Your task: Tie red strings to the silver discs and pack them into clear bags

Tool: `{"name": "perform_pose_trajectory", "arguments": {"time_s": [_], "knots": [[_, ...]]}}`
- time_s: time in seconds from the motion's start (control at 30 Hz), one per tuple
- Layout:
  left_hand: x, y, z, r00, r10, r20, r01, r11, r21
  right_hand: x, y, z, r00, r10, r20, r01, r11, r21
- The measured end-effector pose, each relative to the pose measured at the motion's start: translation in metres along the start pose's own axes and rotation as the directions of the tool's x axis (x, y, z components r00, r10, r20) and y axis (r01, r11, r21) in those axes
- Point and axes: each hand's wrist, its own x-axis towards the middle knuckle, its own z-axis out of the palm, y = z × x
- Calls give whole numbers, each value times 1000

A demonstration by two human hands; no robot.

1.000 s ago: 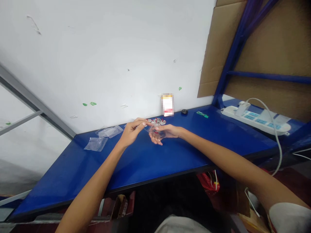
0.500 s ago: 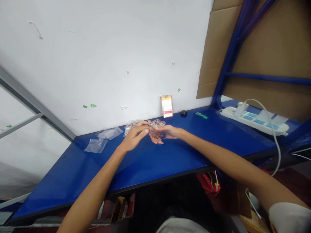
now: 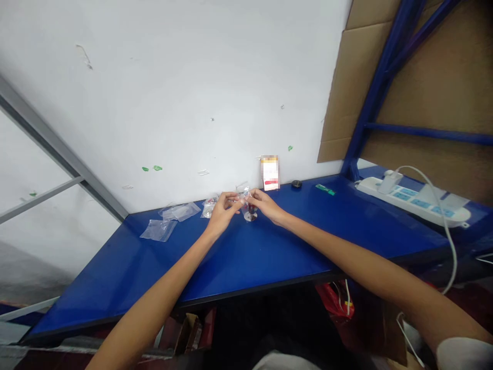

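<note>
Above the middle of the blue table, my left hand (image 3: 224,210) and my right hand (image 3: 267,207) meet, fingers closed in pinches. Between the fingertips is a small clear plastic bag (image 3: 242,189), its top edge sticking up. Just below the right fingers shows a small round, clear piece (image 3: 250,217) with a dark red part; whether it is inside the bag I cannot tell. Behind the left hand lies a clear packet (image 3: 208,207) with small contents, partly hidden by that hand.
Flat clear bags (image 3: 158,230) lie on the blue table (image 3: 231,262) at left. By the wall are a printed card (image 3: 270,173), a black round object (image 3: 296,184) and a green object (image 3: 325,189). A white power strip (image 3: 414,200) with a cable is at right.
My hands have gone from open, with the round piece in the right palm, to pinching a clear bag between them. The view has shifted slightly.
</note>
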Motion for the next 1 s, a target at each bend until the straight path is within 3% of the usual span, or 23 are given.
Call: {"name": "perform_pose_trajectory", "arguments": {"time_s": [0.07,0.27,0.47,0.67,0.83,1.0], "knots": [[0,-1,1,999,24,26,-25,1000,13,-3,-3,2,998,-55,10,56,998,-41],[-3,7,-8,987,154,-46,-148,981,122,-7,-17,3,991,-130,-29,129,990,-51],[0,10,-12,992,128,7,-128,992,21,-8,-26,-1,994,-109,14,109,992,-56],[2,5,-14,993,120,-14,-121,993,-19,-5,-22,-6,998,-66,-19,64,993,-102],[2,5,-18,984,177,13,-178,984,26,-6,-26,-7,1000,-25,1,25,995,-96],[0,13,-27,967,239,89,-244,968,56,-8,-31,-6,996,-79,-39,70,980,-184]]}}
